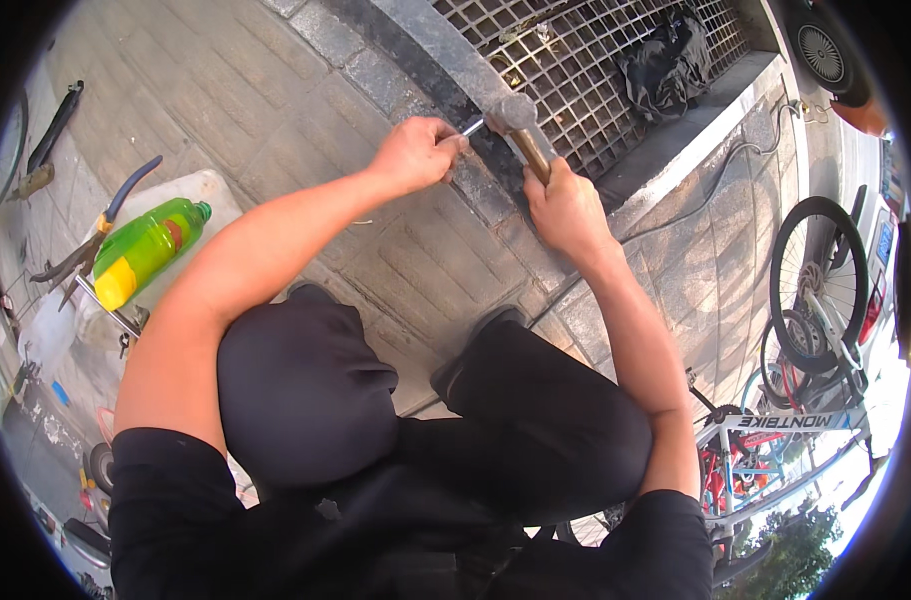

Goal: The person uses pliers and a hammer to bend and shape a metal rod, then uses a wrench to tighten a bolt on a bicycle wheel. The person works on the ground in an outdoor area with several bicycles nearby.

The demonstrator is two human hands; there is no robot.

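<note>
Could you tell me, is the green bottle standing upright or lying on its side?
Lying on its side: the green bottle shows its long side to the camera, its neck toward the picture's upper right.

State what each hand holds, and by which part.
The right hand holds a hammer by its handle; the left hand grips a slim metal rod behind the end that points toward the hammer's head.

Paving [275,105] lies open left of the left hand [415,155]; the hammer [516,114] and stone edging [433,62] crowd its right.
</note>
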